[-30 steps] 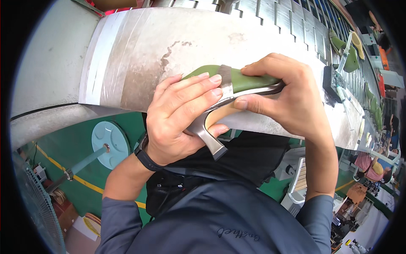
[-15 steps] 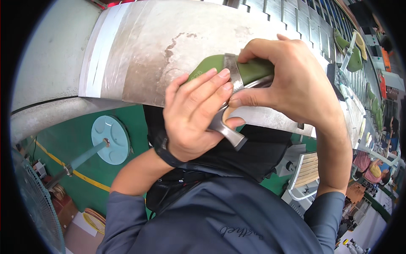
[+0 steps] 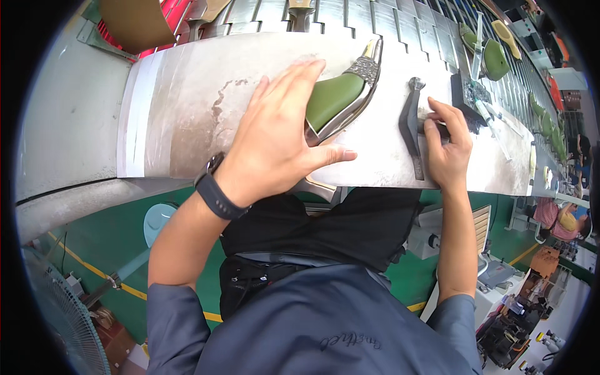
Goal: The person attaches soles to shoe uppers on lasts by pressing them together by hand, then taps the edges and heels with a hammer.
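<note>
A green shoe last (image 3: 334, 100) lies on the worktable, with a silver patterned strap (image 3: 365, 70) across its toe end and a silver-edged sole along its side. My left hand (image 3: 275, 131) covers its back part, fingers along the far side and thumb stretched along the near side. Below that thumb a pale heel piece (image 3: 322, 189) sticks out past the table's front edge. To the right lies a hammer with a dark metal head (image 3: 412, 128). Around its handle my right hand (image 3: 451, 140) is curled, thumb against it; the palm side is hidden.
The pale worktable (image 3: 187, 81) borders a slatted metal conveyor (image 3: 350, 22). A black box (image 3: 465, 97) with clear tools stands right of the hammer. More green lasts (image 3: 495, 60) sit at the far right. A fan (image 3: 62, 312) stands lower left; a person (image 3: 565, 222) is farther off.
My right hand has left the shoe and moved right to the hammer. The last has turned, its strapped toe end now pointing away to the right. My left hand has shifted to its back part.
</note>
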The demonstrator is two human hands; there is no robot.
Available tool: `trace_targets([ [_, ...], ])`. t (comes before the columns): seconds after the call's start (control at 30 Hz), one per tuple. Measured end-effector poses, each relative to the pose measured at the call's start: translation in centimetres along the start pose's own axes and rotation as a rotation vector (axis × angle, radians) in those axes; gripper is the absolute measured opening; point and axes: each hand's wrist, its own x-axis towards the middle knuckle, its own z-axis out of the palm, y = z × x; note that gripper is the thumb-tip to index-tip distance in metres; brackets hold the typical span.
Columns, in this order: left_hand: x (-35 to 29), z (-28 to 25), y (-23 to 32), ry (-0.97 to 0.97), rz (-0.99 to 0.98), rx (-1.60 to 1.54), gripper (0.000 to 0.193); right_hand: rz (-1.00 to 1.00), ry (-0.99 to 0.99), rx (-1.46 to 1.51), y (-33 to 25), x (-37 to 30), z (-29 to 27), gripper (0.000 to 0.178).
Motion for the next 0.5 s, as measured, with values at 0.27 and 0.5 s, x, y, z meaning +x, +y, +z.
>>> trace_targets([
  [0.27, 0.6, 1.2, -0.2, -0.146, -0.038, 0.108, 0.073, -0.162, -0.099, -0.045, 0.0, -0.1, -0.2, 0.044],
  [0.5, 1.3, 1.6, 0.5, -0.085, -0.069, 0.116, 0.063, -0.212, -0.100, -0.059, 0.1, -0.1, -0.4, 0.043],
])
